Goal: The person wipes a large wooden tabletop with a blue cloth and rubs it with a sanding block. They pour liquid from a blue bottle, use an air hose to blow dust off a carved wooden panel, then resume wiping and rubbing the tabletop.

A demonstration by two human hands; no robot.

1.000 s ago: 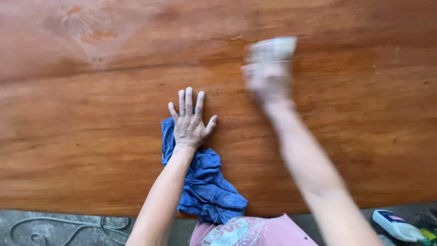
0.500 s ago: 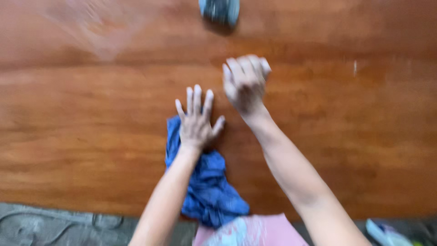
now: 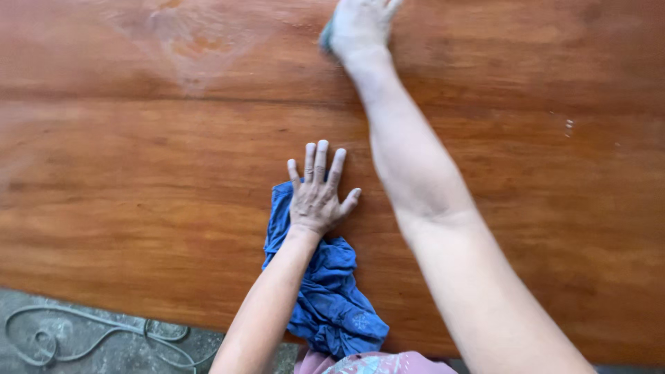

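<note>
My left hand (image 3: 316,196) lies flat on the wide reddish-brown wooden board (image 3: 138,187), fingers spread, its palm pressing the upper end of a crumpled blue cloth (image 3: 332,298). The cloth trails down to the board's near edge. With the arm stretched out, my right hand (image 3: 360,26) reaches to the top of the view. It covers a small pad; only the pad's teal edge (image 3: 325,40) shows at the hand's left side. The fingertips are cut off by the frame.
A pale, dusty worn patch (image 3: 194,38) marks the board at upper left. Below the board's near edge is grey concrete floor with a looped cable (image 3: 83,332). A few white specks (image 3: 568,125) dot the board at right.
My right hand has swept from the middle of the board out to its far part, arm now extended. The left hand has stayed on the blue cloth.
</note>
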